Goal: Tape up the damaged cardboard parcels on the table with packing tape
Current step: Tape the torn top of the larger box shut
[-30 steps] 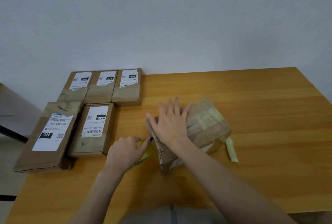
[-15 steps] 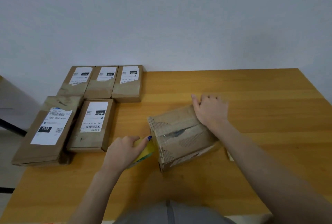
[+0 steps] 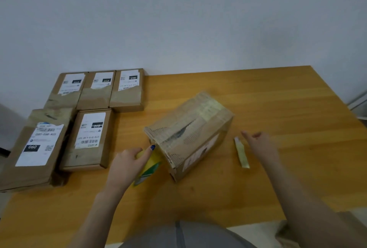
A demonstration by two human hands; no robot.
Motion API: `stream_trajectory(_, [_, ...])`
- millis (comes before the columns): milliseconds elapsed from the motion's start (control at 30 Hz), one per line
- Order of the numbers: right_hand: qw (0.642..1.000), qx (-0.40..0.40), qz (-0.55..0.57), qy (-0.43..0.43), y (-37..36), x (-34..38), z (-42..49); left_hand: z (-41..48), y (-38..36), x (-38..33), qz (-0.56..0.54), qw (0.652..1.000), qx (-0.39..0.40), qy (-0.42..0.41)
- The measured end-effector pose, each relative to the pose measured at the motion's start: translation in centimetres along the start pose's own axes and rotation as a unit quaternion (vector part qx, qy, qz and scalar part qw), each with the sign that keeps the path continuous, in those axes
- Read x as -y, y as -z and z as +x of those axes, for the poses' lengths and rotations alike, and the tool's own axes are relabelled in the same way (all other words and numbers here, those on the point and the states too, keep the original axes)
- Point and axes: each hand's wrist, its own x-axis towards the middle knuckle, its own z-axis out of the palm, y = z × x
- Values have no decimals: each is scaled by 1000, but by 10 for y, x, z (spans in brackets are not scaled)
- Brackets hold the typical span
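Note:
A torn brown cardboard parcel [image 3: 190, 132] lies at an angle in the middle of the wooden table [image 3: 278, 108], a long rip showing along its taped top. My left hand [image 3: 129, 162] grips a yellow-green roll of packing tape [image 3: 150, 166] pressed against the parcel's near-left corner. My right hand [image 3: 258, 142] hovers to the right of the parcel, fingers loosely spread and holding nothing. Just left of that hand a short strip of tape [image 3: 241, 151] lies on the table.
Several flat labelled parcels sit at the table's left: a row of three [image 3: 95, 88] against the wall, two larger ones [image 3: 89, 140] [image 3: 33, 148] nearer me. The white wall rises behind the table. The table's right edge runs diagonally.
My right hand slid off the parcel's top, moved across to its far right end, then lifted away to the right. The parcel turned slightly. My left hand stayed on the tape roll.

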Motion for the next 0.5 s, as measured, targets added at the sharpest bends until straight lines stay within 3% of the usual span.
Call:
stream_trajectory(133, [990, 23, -136, 31, -33, -25, -17, -6, -5, -10, -3, 1000, 3, 14])
stream_trajectory(333, [993, 1, -118, 23, -44, -22, -27, -10, -8, -8, -67, 995, 51, 47])
stream_trajectory(433, [998, -58, 17, -24, -47, -25, -41, -9, -1, -8, -108, 987, 118, 32])
stream_trajectory(500, [976, -141, 155, -53, -39, -10, -56, -8, 6, -8, -132, 977, 164, 33])
